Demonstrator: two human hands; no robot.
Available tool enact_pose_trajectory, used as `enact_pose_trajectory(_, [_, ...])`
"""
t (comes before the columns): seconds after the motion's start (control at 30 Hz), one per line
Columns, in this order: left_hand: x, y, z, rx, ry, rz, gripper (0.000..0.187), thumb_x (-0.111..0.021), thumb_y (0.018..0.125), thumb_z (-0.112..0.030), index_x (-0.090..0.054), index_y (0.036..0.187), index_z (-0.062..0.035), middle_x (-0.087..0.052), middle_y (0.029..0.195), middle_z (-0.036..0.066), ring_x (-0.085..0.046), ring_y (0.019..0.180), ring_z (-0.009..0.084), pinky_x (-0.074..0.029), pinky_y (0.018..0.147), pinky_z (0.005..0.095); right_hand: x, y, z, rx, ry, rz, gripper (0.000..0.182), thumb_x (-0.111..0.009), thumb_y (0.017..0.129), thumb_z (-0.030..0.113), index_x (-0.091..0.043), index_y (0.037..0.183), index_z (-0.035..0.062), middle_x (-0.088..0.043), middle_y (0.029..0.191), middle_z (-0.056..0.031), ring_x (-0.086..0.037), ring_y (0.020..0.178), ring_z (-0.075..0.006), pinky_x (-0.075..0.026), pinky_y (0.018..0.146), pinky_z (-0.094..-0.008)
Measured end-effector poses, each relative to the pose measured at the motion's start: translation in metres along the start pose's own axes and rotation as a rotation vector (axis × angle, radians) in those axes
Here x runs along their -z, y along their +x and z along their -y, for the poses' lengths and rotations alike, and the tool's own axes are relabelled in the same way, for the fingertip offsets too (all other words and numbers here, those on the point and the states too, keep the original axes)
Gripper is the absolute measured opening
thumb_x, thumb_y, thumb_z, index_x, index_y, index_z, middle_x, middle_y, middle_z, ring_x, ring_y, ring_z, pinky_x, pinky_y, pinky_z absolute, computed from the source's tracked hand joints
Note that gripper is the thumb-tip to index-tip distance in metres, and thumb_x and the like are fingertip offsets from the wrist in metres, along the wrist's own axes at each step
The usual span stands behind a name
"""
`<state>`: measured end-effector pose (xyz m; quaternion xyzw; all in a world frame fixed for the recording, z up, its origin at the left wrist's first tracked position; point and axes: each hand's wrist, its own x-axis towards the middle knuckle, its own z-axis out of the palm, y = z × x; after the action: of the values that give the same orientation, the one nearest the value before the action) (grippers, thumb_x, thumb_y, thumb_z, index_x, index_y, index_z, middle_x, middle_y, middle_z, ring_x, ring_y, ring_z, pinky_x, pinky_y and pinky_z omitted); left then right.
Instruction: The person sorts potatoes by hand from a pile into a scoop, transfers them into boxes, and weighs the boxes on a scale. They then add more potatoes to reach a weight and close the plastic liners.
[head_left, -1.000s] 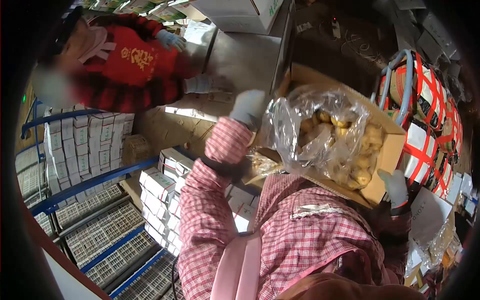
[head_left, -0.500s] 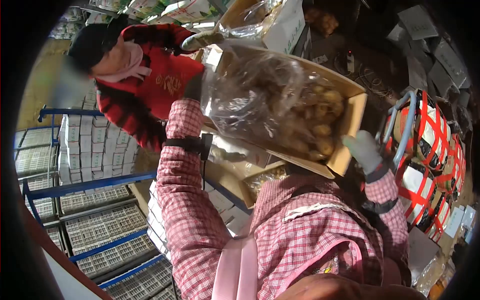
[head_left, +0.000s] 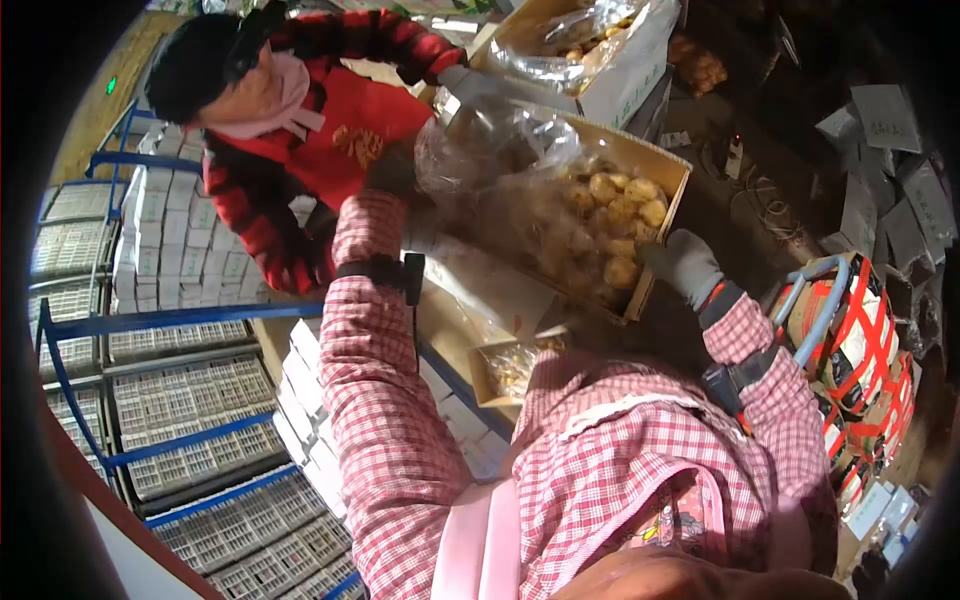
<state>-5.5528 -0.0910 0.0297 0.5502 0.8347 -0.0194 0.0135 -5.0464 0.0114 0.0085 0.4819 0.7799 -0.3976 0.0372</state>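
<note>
A long cardboard box [head_left: 662,165] lined with clear plastic film [head_left: 500,150] lies across the middle, tilted, with yellowish round produce [head_left: 620,215] at its right end. My right hand [head_left: 685,268], in a grey glove, is at the box's right end, its fingertips against the edge and partly hidden. At the box's left end is my left hand [head_left: 393,170], dark and in shadow, its fingers hidden. Across from me a person in red [head_left: 370,130] has a gloved hand near the film at the box's far left corner.
Behind stands another film-lined box [head_left: 625,85] of produce. A small open box [head_left: 480,375] sits below. Blue-framed racks with crates [head_left: 190,420] and stacked white boxes [head_left: 170,240] fill the left. At right are red-strapped bundles [head_left: 865,340] and a grey-blue handle [head_left: 825,270].
The box has shifted left and slightly up in view, and more produce shows. My right hand has moved left with its end. The other person's raised hand has moved right and lies lower.
</note>
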Motion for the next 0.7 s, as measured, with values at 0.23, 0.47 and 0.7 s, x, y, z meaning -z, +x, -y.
enact_pose_trajectory(0.23, [0.087, -0.153, -0.066, 0.123, -0.522, -0.708, 0.062, -0.069, 0.094, -0.025, -0.045, 0.147, -0.004, -0.054, 0.14, 0.016, -0.055, 0.126, 0.0239, -0.046, 0.101, 0.0324, -0.013, 0.019, -0.016, -0.017, 0.183, -0.073, 0.058, -0.071, 0.08, 0.051, -0.072, 0.093, -0.0053, -0.068, 0.084, -0.0294, -0.07, 0.087, -0.0395, -0.052, 0.074, -0.0434])
enact_pose_trajectory(0.47, [0.014, -0.375, -0.154, 0.561, -1.21, -0.428, 0.03, -0.06, 0.098, -0.019, -0.067, 0.122, -0.0014, -0.069, 0.096, 0.005, -0.064, 0.086, 0.0115, -0.052, 0.078, 0.0261, -0.049, 0.127, 0.012, 0.076, 0.505, 0.303, 0.068, -0.05, 0.093, 0.063, -0.059, 0.129, 0.0059, -0.068, 0.117, -0.014, -0.067, 0.1, -0.0244, -0.051, 0.085, -0.0399])
enact_pose_trajectory(0.7, [-0.137, -0.613, -0.247, 0.863, -0.961, 0.104, 0.043, -0.05, 0.096, -0.043, -0.071, 0.114, -0.0103, -0.068, 0.116, 0.02, -0.064, 0.108, 0.0359, -0.05, 0.091, 0.0419, -0.147, 0.028, 0.092, 0.141, 0.723, 0.719, 0.039, -0.052, 0.102, 0.047, -0.063, 0.106, 0.0097, -0.066, 0.084, -0.0047, -0.059, 0.055, -0.0181, -0.047, 0.046, -0.0283])
